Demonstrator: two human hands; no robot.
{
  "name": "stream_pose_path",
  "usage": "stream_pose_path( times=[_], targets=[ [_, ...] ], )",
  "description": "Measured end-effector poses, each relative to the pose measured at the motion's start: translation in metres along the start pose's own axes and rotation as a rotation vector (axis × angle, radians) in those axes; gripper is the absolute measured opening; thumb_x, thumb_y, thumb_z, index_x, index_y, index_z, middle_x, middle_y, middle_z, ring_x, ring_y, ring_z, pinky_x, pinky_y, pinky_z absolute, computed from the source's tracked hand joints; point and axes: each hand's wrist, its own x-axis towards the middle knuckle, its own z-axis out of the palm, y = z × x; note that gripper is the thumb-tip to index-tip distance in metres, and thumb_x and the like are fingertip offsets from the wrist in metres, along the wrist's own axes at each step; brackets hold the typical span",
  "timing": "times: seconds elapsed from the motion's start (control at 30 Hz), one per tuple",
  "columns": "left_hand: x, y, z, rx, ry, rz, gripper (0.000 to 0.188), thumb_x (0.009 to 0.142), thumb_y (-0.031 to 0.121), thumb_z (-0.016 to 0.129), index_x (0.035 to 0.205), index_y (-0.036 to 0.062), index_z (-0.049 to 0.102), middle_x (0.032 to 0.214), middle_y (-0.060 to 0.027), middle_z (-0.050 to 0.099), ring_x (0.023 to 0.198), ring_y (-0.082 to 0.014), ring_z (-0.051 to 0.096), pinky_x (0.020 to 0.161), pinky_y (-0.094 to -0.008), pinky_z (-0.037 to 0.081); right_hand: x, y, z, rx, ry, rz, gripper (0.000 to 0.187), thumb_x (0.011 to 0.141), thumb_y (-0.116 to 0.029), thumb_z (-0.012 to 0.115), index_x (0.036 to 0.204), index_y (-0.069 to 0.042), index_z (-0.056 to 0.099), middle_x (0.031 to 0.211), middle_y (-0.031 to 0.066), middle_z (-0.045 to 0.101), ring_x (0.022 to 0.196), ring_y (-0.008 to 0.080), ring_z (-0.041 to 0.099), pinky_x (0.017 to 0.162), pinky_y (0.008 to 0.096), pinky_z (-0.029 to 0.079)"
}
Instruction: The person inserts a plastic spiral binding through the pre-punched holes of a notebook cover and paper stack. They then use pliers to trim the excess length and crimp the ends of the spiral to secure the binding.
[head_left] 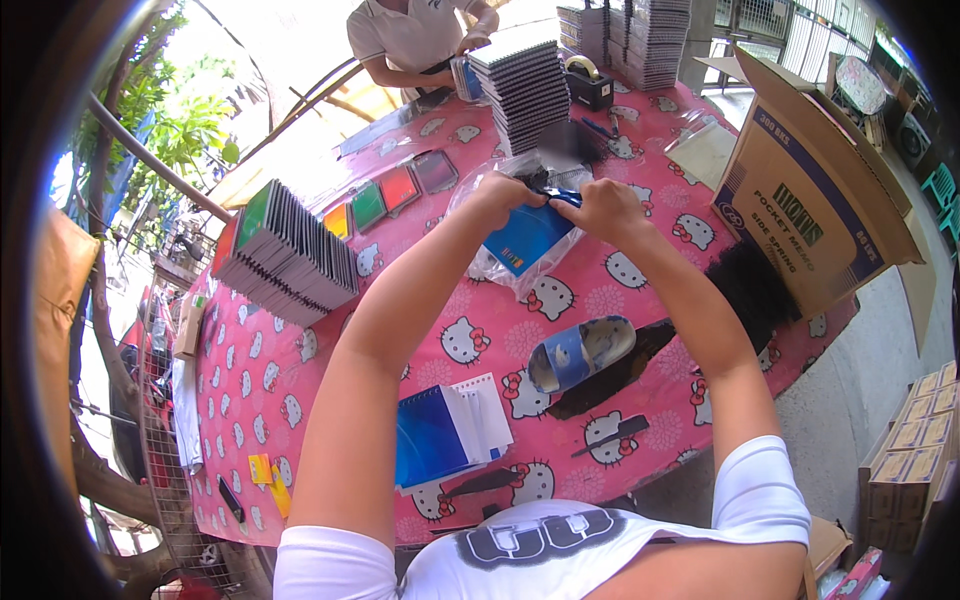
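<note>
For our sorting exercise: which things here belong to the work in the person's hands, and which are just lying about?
In the work:
left hand
right hand
blue notebook
clear plastic bag

Lying about:
slipper
cardboard box
tape dispenser
pink tablecloth

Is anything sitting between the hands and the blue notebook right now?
Only the clear plastic bag. Left hand and right hand both grip its top edge, with the blue notebook hanging inside it, above the pink tablecloth.
</note>
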Motion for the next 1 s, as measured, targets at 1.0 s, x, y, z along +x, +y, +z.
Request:
stream_pose_path(
  times=[1.0],
  targets=[
    [-0.057,0.059,-0.046,0.830,0.633,0.931,0.011,0.079,0.010,0.066,0.089,0.0058,0.066,0.088,-0.0178,0.069,0.086,-0.0347,0.068,0.074,-0.0439,0.054,-0.314,-0.008,0.111,0.209,0.417,-0.035,0.067,0.080,-0.052,0.068,0.120,0.000,0.054,0.112,0.0148,0.055,0.108,0.0329,0.050,0.094,0.0475,0.035]
  ],
)
